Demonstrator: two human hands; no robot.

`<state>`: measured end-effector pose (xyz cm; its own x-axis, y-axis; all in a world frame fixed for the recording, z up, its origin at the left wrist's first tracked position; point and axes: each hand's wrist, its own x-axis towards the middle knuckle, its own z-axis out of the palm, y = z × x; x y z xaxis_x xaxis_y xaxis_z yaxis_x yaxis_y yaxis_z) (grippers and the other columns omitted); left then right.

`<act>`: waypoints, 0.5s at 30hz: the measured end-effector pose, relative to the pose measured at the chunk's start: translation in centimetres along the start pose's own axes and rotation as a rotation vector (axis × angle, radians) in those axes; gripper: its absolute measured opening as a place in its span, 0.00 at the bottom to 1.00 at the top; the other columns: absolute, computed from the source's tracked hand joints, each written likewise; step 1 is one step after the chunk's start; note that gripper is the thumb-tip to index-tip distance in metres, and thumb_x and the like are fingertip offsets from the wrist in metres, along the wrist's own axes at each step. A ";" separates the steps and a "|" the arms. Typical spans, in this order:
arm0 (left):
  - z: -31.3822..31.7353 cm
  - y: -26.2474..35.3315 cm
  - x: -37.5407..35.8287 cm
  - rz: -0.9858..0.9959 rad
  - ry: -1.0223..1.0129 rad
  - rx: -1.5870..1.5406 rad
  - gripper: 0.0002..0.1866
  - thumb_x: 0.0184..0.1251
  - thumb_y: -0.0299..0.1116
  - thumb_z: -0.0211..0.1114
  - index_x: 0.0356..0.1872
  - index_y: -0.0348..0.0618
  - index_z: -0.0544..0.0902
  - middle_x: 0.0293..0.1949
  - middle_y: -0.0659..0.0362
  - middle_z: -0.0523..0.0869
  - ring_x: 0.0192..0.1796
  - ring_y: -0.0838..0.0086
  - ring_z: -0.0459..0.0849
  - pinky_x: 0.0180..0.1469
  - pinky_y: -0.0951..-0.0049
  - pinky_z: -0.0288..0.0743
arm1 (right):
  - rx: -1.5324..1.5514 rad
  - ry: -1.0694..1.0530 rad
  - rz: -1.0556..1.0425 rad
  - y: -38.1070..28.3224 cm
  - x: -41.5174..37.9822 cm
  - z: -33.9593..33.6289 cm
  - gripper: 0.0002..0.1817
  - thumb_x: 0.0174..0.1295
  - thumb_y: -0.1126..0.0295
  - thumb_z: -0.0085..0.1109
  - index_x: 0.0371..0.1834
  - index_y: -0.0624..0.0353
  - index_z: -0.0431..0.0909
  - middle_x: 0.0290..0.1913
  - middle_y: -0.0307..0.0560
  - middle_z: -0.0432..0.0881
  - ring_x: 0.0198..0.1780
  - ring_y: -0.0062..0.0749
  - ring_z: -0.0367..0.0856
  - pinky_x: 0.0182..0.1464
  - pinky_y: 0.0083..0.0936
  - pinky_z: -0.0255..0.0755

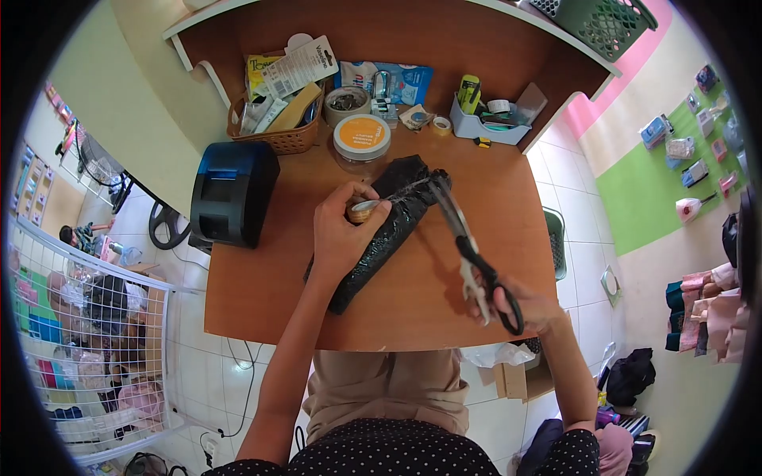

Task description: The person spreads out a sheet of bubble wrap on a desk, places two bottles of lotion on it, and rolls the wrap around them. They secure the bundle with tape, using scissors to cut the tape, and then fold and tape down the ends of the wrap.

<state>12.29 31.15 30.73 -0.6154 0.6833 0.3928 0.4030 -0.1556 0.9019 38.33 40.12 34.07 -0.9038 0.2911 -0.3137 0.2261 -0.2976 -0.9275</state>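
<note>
A long bundle wrapped in shiny black plastic point(390, 238) lies slantwise across the wooden desk point(270, 297). My left hand point(343, 230) rests over its near side, fingers closed on a small roll of tape point(363, 208). From that roll, a clear strip seems to run along the plastic toward the bundle's far end. Off to the right, my right hand point(528, 305) has its fingers through the handles of a pair of scissors point(475, 258), black and white. The scissor blades point away from me, their tips right at the bundle's far right end.
A black printer point(234, 194) stands at the left. Behind the bundle sit a jar with an orange lid point(362, 139), a brown basket of packets point(278, 139) and a pale blue bin of stationery point(492, 119). A small yellow-and-black item point(482, 143) lies before the bin.
</note>
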 end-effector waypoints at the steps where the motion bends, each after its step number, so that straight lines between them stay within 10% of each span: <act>1: 0.0 -0.1 0.0 0.004 0.005 -0.034 0.09 0.52 0.31 0.69 0.27 0.36 0.79 0.24 0.57 0.81 0.26 0.78 0.78 0.30 0.77 0.71 | 0.056 -0.090 0.018 0.2 0.2 0.5 0.31 0.57 0.38 0.51 0.42 0.60 0.68 0.31 0.38 0.71 0.32 0.19 0.69 0.36 0.16 0.65; 5: -0.1 -0.4 0.1 0.013 0.008 -0.084 0.10 0.53 0.31 0.69 0.27 0.35 0.78 0.23 0.60 0.81 0.25 0.81 0.77 0.29 0.79 0.70 | 0.127 -0.181 0.083 1.0 1.2 0.8 0.40 0.52 0.26 0.34 0.42 0.56 0.66 0.29 0.37 0.67 0.29 0.20 0.65 0.32 0.16 0.61; 15: -0.4 0.3 0.3 -0.062 -0.030 -0.126 0.07 0.56 0.28 0.65 0.28 0.34 0.78 0.23 0.62 0.81 0.26 0.85 0.75 0.30 0.82 0.68 | 0.012 -0.173 0.146 -0.6 4.0 1.0 0.38 0.51 0.26 0.35 0.36 0.54 0.65 0.27 0.36 0.66 0.25 0.19 0.65 0.27 0.16 0.61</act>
<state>11.90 31.02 31.18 -0.6151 0.7152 0.3319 0.2755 -0.1994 0.9404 34.24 40.51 33.57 -0.9109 0.0838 -0.4040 0.3557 -0.3365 -0.8719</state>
